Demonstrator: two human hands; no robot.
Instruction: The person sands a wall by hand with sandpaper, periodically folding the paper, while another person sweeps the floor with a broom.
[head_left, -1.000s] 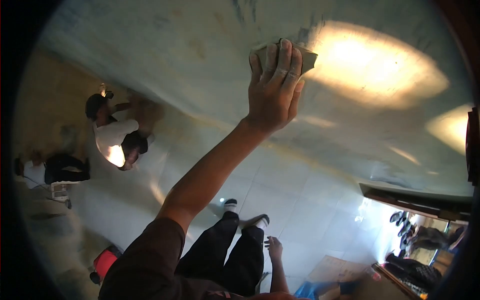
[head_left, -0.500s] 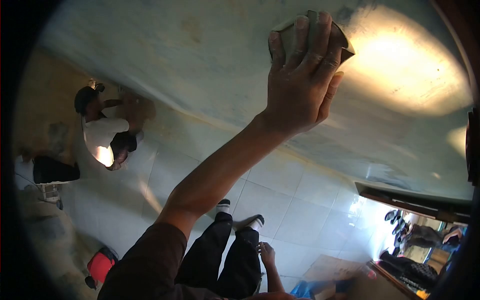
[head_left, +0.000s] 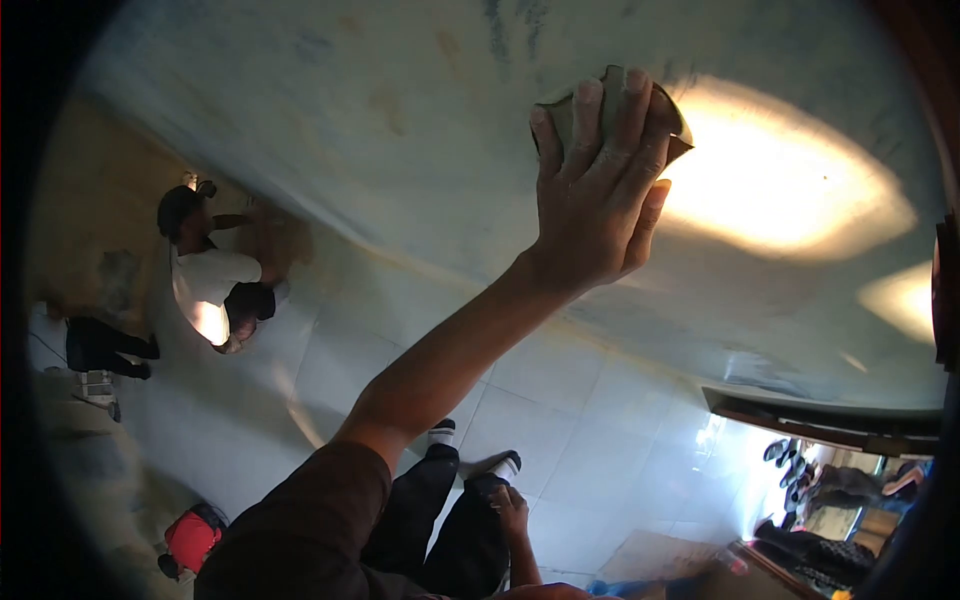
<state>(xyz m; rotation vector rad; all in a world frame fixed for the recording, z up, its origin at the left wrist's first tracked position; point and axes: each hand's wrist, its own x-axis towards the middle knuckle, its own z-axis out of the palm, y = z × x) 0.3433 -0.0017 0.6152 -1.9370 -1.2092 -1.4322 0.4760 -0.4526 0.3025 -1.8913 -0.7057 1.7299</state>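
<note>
Head view: our left hand (head_left: 592, 195) presses a pad (head_left: 610, 108) flat against the wall (head_left: 400, 130), fingers spread over it, pad mostly hidden. Our right hand (head_left: 512, 512) hangs low, its grip unclear. Left of the pad, another person (head_left: 212, 270) crouches, blurred.

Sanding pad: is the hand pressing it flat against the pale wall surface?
Yes: the left hand lies spread over the sanding pad, its fingers holding the pad flat against the pale wall.
</note>
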